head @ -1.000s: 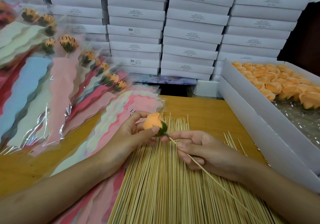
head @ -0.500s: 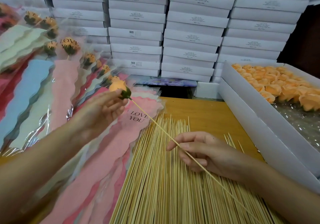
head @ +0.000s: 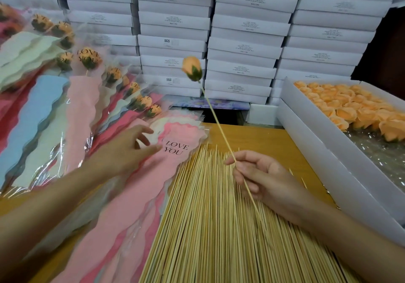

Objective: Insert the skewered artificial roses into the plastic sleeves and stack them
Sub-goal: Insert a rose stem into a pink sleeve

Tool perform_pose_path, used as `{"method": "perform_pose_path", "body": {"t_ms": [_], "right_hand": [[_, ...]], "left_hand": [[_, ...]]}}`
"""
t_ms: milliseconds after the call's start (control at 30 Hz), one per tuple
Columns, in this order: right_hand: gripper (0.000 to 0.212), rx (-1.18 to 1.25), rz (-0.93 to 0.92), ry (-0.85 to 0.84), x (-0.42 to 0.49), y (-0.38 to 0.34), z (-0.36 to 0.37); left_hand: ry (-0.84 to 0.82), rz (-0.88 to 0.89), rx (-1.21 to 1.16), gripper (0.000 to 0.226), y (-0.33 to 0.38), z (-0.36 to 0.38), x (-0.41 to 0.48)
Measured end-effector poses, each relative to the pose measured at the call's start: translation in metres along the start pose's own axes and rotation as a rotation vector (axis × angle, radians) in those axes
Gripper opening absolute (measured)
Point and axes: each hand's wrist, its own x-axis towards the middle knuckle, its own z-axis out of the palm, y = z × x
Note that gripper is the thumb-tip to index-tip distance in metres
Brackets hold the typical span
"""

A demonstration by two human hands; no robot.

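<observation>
Left hand (head: pixel 127 149) has let go of the rose (head: pixel 192 68) since half a sec ago & dropped towards the top pink sleeve (head: pixel 142 195). Its fingers are loose & spread, holding nothing, tips at the sleeve's wavy upper end beside the "LOVE YOU" print. It's motion-blurred, so can't tell if they touch.

Rose has swung up & right, off the sleeves. The orange bud w/ green base is now up in the air in front of the stacked white boxes (head: pixel 241 31), carried only by its skewer (head: pixel 215 120). Right hand (head: pixel 263 177) pinches that skewer low down betw. thumb & curled fingers, over the loose skewers (head: pixel 208 228) spread across the desk (head: pixel 263 140). Skewer tilts up-left from the hand, lower end pointing down at the pile.

Pink sleeve lies flat on top of other sleeves, just left of the skewer pile. Further left are sleeved roses (head: pixel 76 107) in overlapping rows: pink, blue, pale green.

On the right is a white tray (head: pixel 306 138) w/ orange rose heads (head: pixel 350 109) packed at its far end & clear film in the near part.
</observation>
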Motion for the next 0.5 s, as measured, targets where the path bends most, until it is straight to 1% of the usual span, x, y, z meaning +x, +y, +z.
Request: {"method": "perform_pose_path", "body": {"t_ms": [67, 100, 133, 200, 267, 400, 500], "right_hand": [[0.022, 0.008, -0.033, 0.094, 0.0012, 0.0022, -0.0023], [0.022, 0.019, -0.047, 0.133, 0.0014, 0.0034, -0.0029], [0.021, 0.03, -0.058, 0.165, 0.0016, 0.0044, -0.0032], [0.022, 0.042, -0.072, 0.207, 0.0016, 0.0067, -0.0034], [0.024, 0.041, -0.071, 0.226, 0.0017, 0.0082, -0.0034], [0.028, 0.021, -0.053, 0.231, 0.0014, 0.0085, -0.0027], [0.03, 0.019, -0.053, 0.233, 0.0009, 0.0082, -0.0021]], "left_hand": [[-0.048, -0.02, 0.231, 0.076, -0.0011, 0.0055, -0.0025], [-0.051, -0.02, 0.312, 0.083, -0.0022, 0.0069, -0.0035], [-0.041, -0.011, 0.376, 0.084, -0.0034, 0.0083, -0.0045], [-0.019, 0.03, 0.462, 0.079, -0.0053, 0.0101, -0.0062], [-0.026, 0.047, 0.469, 0.072, -0.0063, 0.011, -0.0067], [-0.036, 0.057, 0.363, 0.064, -0.0075, 0.0112, -0.0064], [0.024, 0.096, 0.29, 0.053, -0.0092, 0.0127, -0.0048]]}}
